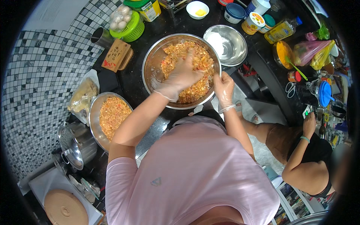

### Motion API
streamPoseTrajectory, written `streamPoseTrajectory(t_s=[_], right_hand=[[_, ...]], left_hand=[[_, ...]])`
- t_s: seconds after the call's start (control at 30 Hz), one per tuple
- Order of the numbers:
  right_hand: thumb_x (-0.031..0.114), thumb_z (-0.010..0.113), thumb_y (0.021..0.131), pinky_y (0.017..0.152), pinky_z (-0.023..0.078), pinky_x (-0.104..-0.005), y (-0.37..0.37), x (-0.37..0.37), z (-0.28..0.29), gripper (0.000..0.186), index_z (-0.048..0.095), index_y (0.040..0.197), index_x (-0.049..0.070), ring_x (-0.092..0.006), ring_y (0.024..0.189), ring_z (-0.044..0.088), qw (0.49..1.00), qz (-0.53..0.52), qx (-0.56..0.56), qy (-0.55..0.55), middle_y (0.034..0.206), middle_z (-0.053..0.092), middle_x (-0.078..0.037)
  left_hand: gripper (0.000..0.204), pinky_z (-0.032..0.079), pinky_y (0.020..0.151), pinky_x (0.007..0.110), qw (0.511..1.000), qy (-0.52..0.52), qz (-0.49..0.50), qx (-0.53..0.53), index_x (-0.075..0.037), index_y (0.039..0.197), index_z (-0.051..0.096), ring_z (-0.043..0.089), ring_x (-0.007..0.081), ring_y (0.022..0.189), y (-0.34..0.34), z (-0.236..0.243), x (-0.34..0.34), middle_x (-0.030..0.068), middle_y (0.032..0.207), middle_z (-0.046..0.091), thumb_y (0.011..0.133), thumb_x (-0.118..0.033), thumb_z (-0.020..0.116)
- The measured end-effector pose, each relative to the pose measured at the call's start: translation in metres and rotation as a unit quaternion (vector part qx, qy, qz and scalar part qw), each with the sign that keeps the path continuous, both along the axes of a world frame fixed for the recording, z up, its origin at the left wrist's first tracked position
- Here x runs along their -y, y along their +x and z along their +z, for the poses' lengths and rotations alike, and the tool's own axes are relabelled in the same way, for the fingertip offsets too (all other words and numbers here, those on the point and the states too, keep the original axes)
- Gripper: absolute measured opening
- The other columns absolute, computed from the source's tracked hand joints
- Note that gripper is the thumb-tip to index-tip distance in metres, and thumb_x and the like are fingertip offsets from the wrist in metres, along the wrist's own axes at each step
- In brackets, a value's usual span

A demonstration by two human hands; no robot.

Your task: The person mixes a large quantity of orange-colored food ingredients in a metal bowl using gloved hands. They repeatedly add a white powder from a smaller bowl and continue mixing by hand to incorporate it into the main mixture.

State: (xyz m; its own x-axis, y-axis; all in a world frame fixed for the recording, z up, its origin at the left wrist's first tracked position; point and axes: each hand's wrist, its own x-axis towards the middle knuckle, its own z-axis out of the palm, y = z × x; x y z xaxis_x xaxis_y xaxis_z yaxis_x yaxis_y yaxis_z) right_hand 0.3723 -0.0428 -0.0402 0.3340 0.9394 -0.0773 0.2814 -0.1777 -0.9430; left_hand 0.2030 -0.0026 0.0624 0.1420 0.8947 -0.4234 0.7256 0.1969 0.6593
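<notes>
A large metal mixing bowl (pixel 149 71) stands on the dark counter in front of me, holding an orange shredded mixture (pixel 198 88) with red bits. My left hand (pixel 183 73), in a clear plastic glove, reaches into it. Its thumb and fingers are apart, with the fingertips partly sunk in the mixture. At the bowl's right side, my right hand (pixel 224 88), also gloved, grips the rim with thumb and fingers. A second metal bowl (pixel 92 112), filled with similar orange mixture, sits by my left forearm.
An empty steel bowl (pixel 238 47) adjoins the mixing bowl. Behind stand a white bowl (pixel 192 8), tubs and an oil bottle (pixel 281 30). A knife block (pixel 114 55), green basket (pixel 133 30) and steel pot (pixel 86 142) line the left. Another person (pixel 311 161) is at right.
</notes>
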Motion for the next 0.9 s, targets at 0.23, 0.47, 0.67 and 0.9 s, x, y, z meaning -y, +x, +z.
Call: streamPoseTrajectory(t_s=[0.23,0.47,0.67,0.9], right_hand=[[0.016,0.057,0.082,0.050,0.038,-0.0327,-0.002,0.003,0.003,0.026,0.052,0.064,-0.002,-0.0085,0.054,0.041,1.000,-0.009,-0.015,0.017,0.052,0.045,-0.007],[0.015,0.056,0.083,0.050,0.038,-0.0323,0.001,0.005,0.003,0.026,0.053,0.065,-0.003,-0.0064,0.058,0.040,1.000,-0.006,-0.008,0.016,0.053,0.045,-0.004],[0.024,0.062,0.086,0.049,0.036,-0.0296,0.008,-0.001,0.010,0.037,0.051,0.060,0.001,-0.0068,0.056,0.039,0.999,0.025,0.037,-0.007,0.054,0.044,0.000],[0.059,0.064,0.084,0.035,0.024,-0.0250,0.078,-0.048,-0.016,0.055,0.052,0.062,0.009,-0.0081,0.036,0.035,0.986,-0.108,-0.096,-0.086,0.050,0.046,0.001]], left_hand=[[0.060,0.021,0.101,0.073,0.943,0.094,-0.169,-0.269,-0.028,0.146,0.032,0.016,0.0549,0.137,0.044,-0.045,0.014,0.0287,0.152,0.014,0.089,-0.026,0.052],[0.067,0.024,0.105,0.065,0.942,0.107,-0.210,-0.238,-0.025,0.144,0.037,0.020,0.0526,0.137,0.043,-0.038,0.007,0.0277,0.151,0.022,0.082,-0.026,0.062],[0.062,0.036,0.106,0.046,0.980,0.068,-0.176,-0.055,-0.025,0.140,0.045,0.034,0.0458,0.134,-0.001,0.008,0.022,0.0280,0.151,0.021,0.082,-0.027,0.067],[0.038,0.041,0.100,0.036,0.996,0.071,0.031,0.053,-0.016,0.125,0.058,0.055,0.0307,0.118,-0.073,-0.004,0.034,0.0213,0.128,0.055,0.089,-0.026,0.060]])
